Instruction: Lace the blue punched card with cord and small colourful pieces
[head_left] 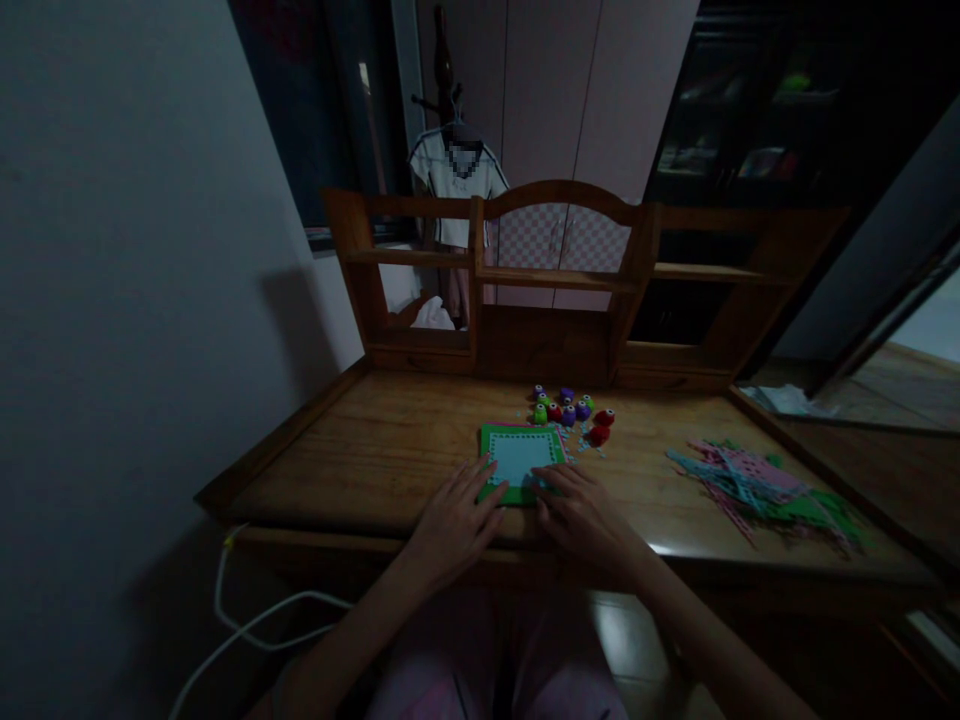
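Note:
A light blue paper sheet (521, 460) with a punched border lies on a larger green sheet (519, 496) near the desk's front edge. A pink edge peeks out from beneath on the right. My left hand (461, 515) rests with fingers stretched over the left side of both sheets. On the right side, my right hand (577, 505) lies with its fingers spread across the blue sheet's lower corner. Several small craft punches (569, 413) in purple, green and red stand just behind the sheets, with tiny blue paper bits scattered about them.
Pink, blue and green paper strips (757, 485) are heaped on the right of the wooden desk (360, 440). A low wooden shelf (551, 278) rises along the back. To the left is a wall (150, 250), and a white cable (262, 625) hangs below the front edge.

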